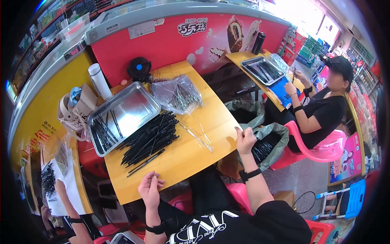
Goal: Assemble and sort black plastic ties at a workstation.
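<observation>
My left hand [150,189] is over the table's near edge, thumb and bent fingers drawn together; what they pinch, if anything, is too small to make out. Off the table's right edge, beside an open green sack, my right hand [246,140] is closed in a fist, its contents hidden. Between them on the wooden table [195,162] lie several thin pale strands [199,138]. A heap of slender black rods [150,138] lies beyond my left hand, with one rod [146,162] apart at its near side. More black rods [107,130] rest in a metal tray [134,107].
A clear bag of thin wires [176,93], a black fan [139,69] and a white bottle [99,81] stand at the back. Right of the table are green sacks [270,142] and a seated co-worker [321,97] at another table. Another person's arm [69,203] reaches in at left.
</observation>
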`<action>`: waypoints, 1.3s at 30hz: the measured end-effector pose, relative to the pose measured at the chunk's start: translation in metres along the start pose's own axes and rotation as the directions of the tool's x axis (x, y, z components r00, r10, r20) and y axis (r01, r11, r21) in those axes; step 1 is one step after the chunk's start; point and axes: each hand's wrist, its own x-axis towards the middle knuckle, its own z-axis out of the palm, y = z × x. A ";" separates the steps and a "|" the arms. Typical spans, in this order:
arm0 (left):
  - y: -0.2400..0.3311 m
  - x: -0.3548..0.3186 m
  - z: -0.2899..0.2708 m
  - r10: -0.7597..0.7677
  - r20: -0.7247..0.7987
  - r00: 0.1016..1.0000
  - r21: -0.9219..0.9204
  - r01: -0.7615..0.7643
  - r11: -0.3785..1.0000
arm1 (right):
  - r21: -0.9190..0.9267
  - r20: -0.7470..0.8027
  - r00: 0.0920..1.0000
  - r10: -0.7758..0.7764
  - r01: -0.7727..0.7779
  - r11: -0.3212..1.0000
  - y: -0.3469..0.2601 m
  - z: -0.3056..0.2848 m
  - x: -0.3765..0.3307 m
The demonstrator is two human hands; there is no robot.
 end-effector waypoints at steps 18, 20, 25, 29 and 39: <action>-0.013 0.002 0.000 0.121 -0.042 0.992 -0.024 -0.122 0.992 | -0.135 0.116 0.993 0.034 -0.018 0.991 0.002 0.004 -0.002; -0.016 0.003 0.001 0.123 -0.032 0.992 -0.025 -0.124 0.992 | -0.147 0.131 0.989 0.072 -0.053 0.988 0.005 0.003 -0.003; -0.013 0.002 0.000 0.078 -0.058 0.995 -0.049 -0.081 0.996 | -0.169 0.112 0.977 0.180 -0.160 0.973 -0.001 0.003 -0.006; -0.002 0.010 0.009 -0.063 0.039 0.997 -0.085 0.066 0.994 | -0.128 -0.015 0.970 0.244 -0.244 0.961 0.007 -0.003 -0.002; 0.052 0.049 0.031 0.464 0.084 0.882 0.740 -0.367 0.563 | -0.095 0.080 0.987 0.138 -0.130 0.987 0.002 -0.003 0.001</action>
